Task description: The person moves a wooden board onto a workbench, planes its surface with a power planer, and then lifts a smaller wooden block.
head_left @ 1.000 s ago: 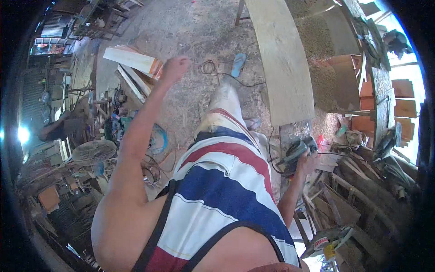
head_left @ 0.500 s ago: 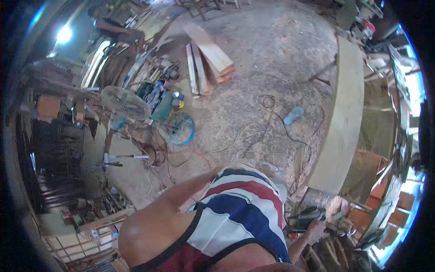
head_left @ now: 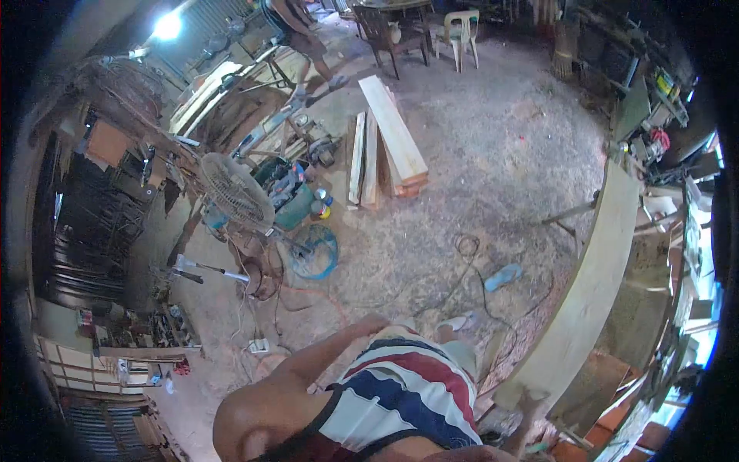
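Note:
A long pale board [head_left: 593,285] runs along my right side. My right hand [head_left: 531,404] is over its near end and seems to touch the wood; blur hides how its fingers are set. A small part of a green object [head_left: 537,447] shows below that hand, too little to name. My left arm bends across toward my waist, and my left hand [head_left: 376,323] is at the front of my striped shirt [head_left: 408,377]. Its fingers are hidden, so I cannot see whether it holds anything.
Several planks [head_left: 392,131] are stacked on the floor ahead. A standing fan [head_left: 235,189], a green bin of tools [head_left: 296,208] and cords are at left. A blue slipper [head_left: 503,276] lies near the board. Another person [head_left: 296,38] stands at the back, near chairs [head_left: 459,35].
My view has tilted up, showing more of the back of the room. My right hand has left the dark green tool beside the board and is at the board's near end. The other person has moved.

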The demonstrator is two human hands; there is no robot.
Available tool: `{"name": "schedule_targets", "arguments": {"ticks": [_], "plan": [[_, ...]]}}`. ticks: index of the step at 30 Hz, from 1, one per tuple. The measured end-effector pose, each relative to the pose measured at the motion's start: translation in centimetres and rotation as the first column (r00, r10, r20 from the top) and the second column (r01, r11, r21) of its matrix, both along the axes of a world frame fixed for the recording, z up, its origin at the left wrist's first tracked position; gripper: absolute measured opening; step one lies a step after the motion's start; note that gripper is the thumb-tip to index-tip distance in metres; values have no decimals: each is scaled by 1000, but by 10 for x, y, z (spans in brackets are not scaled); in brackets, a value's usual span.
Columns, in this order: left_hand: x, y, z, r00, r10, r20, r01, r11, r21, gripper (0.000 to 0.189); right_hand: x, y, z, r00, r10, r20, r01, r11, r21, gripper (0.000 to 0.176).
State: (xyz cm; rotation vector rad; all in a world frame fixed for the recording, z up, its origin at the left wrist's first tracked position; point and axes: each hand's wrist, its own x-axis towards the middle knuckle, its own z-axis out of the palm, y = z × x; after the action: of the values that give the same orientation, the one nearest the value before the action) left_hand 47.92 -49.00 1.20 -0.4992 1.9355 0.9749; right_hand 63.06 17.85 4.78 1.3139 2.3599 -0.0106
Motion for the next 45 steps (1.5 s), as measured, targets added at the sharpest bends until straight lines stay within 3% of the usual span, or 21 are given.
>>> {"name": "schedule_targets", "arguments": {"ticks": [4,7,10,12,15,21,25,29,30,32,35,36,37,38,39,41,45], "plan": [[-59,31,31,912,402,-75,-395,914,91,49,-27,4,2,999,2,33,-1,999,-41,100],[-61,24,18,948,313,-52,-282,906,315,61,-32,11,6,999,-7,37,9,999,-50,101],[-47,38,-5,951,306,46,-309,928,209,52,-30,8,5,999,-30,36,32,998,-55,103],[-32,41,-34,971,102,215,-77,990,-121,49,-34,1,9,999,-27,37,29,998,-57,104],[-10,52,-27,963,5,270,43,984,-170,49,-38,-2,6,999,-23,36,25,997,-71,106],[-48,69,-23,970,-14,243,56,984,-169,50,-43,-7,7,999,-28,18,30,994,-103,110],[-112,88,-20,983,100,151,-76,984,-162,51,-38,-7,7,1000,-19,6,20,994,-112,112],[-182,97,-55,970,242,34,-244,954,175,56,-32,-10,8,1000,-17,-1,16,992,-121,115],[-185,113,-32,974,224,-39,-215,963,160,53,-32,-9,8,1000,-18,3,18,992,-122,115],[-192,154,38,966,179,-185,-160,981,111,47,-26,-10,7,1000,-27,1,27,991,-129,116],[-179,147,0,958,65,-279,-10,981,195,54,-22,-11,10,999,-36,-1,36,990,-134,118],[-165,139,-15,864,-223,-451,243,970,-13,54,-21,-12,11,999,-38,-2,37,990,-134,119],[-149,129,-32,677,-513,-528,456,855,-246,54,-20,-12,10,999,-42,-7,41,990,-135,120],[-133,119,-47,413,-735,-538,542,673,-503,55,-18,-12,11,999,-45,-7,44,990,-134,120],[-112,113,-47,476,-735,-483,576,675,-461,54,-14,-11,12,999,-49,-7,48,991,-124,121],[-71,99,-33,875,-429,-223,395,900,-183,53,-13,-11,12,999,-53,-11,52,992,-118,122],[-4,71,-24,959,-278,58,284,941,-183,52,-8,-12,8,999,-46,-10,45,992,-115,125]]}}
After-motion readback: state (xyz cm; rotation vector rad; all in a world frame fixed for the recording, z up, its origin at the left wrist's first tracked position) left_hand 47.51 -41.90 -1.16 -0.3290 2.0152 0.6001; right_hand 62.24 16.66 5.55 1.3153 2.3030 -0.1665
